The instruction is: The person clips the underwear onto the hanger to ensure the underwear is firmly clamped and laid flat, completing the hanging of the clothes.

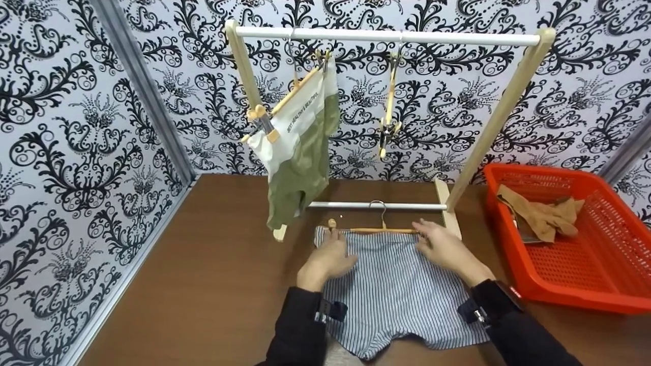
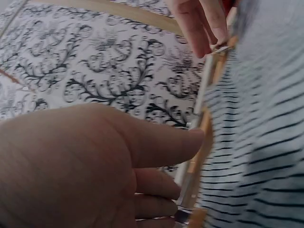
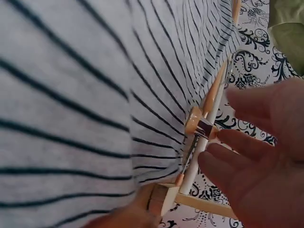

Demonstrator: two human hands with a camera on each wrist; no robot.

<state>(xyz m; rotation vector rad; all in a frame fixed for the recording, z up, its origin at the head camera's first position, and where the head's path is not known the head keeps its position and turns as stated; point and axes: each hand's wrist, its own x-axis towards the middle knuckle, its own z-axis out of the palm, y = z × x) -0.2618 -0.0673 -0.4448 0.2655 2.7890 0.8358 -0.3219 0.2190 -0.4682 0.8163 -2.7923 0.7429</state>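
Blue-and-white striped shorts lie on the table, their waistband along a wooden clip hanger with a metal hook. My left hand is at the left end of the waistband, beside a wooden clip. Its thumb is straight and apart from the other fingers, whose tips are partly hidden near the clip in the left wrist view. At the other end is my right hand. Its loose fingers are beside the right clip, which sits on the waistband; whether they touch it, I cannot tell.
A wooden rack with a white top rail stands behind. From it hang a green-and-white garment on a clip hanger and a bare hanger. An orange basket at the right contains a brown cloth.
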